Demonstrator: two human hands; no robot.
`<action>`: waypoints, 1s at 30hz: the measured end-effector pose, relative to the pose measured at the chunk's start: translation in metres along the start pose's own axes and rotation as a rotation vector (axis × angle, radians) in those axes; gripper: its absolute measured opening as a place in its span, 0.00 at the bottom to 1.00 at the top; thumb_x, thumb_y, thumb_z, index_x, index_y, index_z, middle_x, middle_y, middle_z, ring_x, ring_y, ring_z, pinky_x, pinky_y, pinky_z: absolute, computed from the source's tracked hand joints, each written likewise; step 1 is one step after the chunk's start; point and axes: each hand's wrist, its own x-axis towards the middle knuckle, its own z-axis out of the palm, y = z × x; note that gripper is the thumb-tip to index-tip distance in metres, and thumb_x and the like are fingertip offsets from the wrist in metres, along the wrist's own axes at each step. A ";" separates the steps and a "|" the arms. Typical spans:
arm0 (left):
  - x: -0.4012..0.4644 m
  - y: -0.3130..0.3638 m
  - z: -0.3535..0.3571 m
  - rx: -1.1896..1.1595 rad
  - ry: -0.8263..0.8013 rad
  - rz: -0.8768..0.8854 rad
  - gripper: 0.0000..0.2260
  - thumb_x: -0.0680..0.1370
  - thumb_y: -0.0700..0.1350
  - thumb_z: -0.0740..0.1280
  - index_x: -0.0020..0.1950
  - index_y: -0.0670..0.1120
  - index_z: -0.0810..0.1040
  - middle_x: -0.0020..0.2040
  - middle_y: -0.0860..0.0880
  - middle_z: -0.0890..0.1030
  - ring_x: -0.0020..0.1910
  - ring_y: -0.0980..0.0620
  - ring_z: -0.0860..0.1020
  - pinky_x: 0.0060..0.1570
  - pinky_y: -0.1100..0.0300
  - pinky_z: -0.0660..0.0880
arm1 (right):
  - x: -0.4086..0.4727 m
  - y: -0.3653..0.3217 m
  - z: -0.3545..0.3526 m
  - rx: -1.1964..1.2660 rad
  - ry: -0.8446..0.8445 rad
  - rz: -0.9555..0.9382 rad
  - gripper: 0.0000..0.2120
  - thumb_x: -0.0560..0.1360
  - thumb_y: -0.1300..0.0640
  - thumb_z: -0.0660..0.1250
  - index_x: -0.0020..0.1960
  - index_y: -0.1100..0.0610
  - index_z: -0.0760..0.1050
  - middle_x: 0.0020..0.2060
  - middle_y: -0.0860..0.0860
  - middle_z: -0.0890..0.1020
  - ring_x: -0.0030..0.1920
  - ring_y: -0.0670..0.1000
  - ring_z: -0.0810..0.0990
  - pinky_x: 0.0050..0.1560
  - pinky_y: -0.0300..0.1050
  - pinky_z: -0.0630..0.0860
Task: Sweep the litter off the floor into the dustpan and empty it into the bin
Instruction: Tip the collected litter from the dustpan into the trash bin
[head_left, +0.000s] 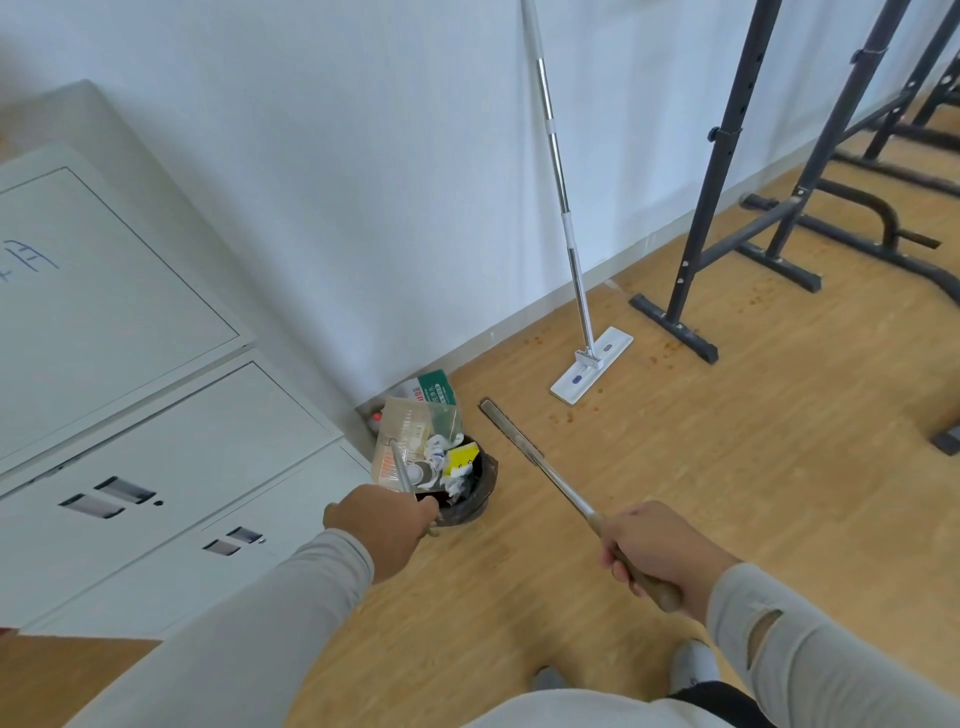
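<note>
- Left hand (382, 525) curled round a thin metal handle (401, 470) that runs down into the litter heap; judged to be the dustpan's handle. The pan itself is hidden under the litter, so I cannot tell its tilt.
- Bin (475, 491): small, dark, bag-lined, on the floor (675, 467) in the corner where the grey cabinet (171, 415) meets the wall (363, 182).
- Litter (431, 447) (clear wrappers, crumpled paper, a yellow scrap, a green-printed packet) piled at and above the bin mouth, some leaning toward the wall side.
- Right hand (657, 553) clamped on the broom handle (561, 491); the head points away, just beside the bin and apart from it.
- Step judged: emptying the pan into the bin, near the end of the task.
- To do it well: hold the pan lip inside the rim, tip slowly, let the light wrappers slide rather than drop; the bin looks full, so overflow behind it is the risk.
- Mop (592, 371) leans on the wall; black rack frames (727, 218) beyond. Brown specks lie on the floor near both.
</note>
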 end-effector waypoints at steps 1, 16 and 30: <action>-0.001 0.001 0.000 -0.001 -0.005 0.000 0.07 0.83 0.51 0.59 0.60 0.57 0.66 0.49 0.50 0.79 0.41 0.45 0.73 0.39 0.47 0.78 | 0.000 0.000 0.000 -0.004 -0.001 -0.002 0.09 0.77 0.65 0.63 0.38 0.63 0.75 0.28 0.57 0.78 0.22 0.50 0.72 0.23 0.38 0.67; -0.012 0.011 -0.008 0.042 -0.077 -0.016 0.12 0.82 0.43 0.61 0.64 0.55 0.68 0.50 0.51 0.79 0.46 0.45 0.76 0.40 0.47 0.72 | 0.002 -0.007 0.007 -0.031 -0.013 -0.014 0.07 0.74 0.67 0.62 0.39 0.64 0.76 0.25 0.54 0.78 0.24 0.51 0.73 0.24 0.39 0.68; -0.018 0.017 -0.015 0.050 -0.092 -0.010 0.13 0.82 0.42 0.62 0.65 0.54 0.69 0.46 0.52 0.77 0.52 0.43 0.79 0.45 0.44 0.75 | 0.007 -0.009 0.008 -0.018 -0.032 -0.018 0.05 0.75 0.67 0.61 0.44 0.64 0.76 0.32 0.58 0.80 0.24 0.50 0.73 0.24 0.38 0.68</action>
